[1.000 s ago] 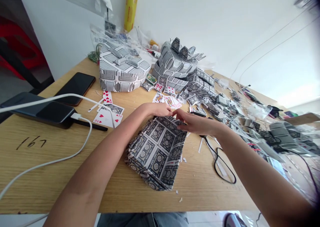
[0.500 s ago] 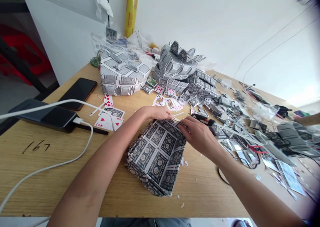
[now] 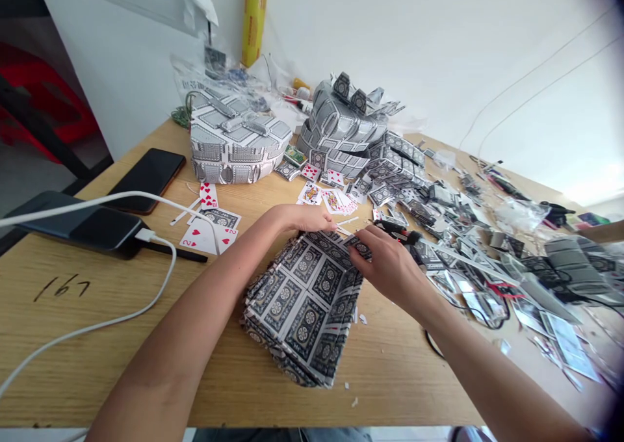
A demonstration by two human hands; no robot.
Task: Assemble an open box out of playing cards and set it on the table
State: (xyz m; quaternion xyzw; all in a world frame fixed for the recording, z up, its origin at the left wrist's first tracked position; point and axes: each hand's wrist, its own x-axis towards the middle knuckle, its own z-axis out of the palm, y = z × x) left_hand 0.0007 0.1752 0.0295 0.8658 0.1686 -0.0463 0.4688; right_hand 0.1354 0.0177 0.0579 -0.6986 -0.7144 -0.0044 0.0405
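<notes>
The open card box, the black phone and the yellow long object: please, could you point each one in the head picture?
open card box (image 3: 303,302), head view, inner patterned panel
black phone (image 3: 149,174), head view, dark screen
yellow long object (image 3: 254,21), head view, middle of its side

Looks like a small craft workspace, with a wooden bench (image 3: 112,344) bearing playing cards (image 3: 197,235), card-built shapes (image 3: 238,146), cut scraps (image 3: 568,344) and a charging cable (image 3: 141,311).

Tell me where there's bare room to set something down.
The table is bare at front left, between the white cable and left forearm, and, bar scraps, between the patterned box and right forearm. Farther back and right, loose cards and patterned pieces crowd it.
</notes>
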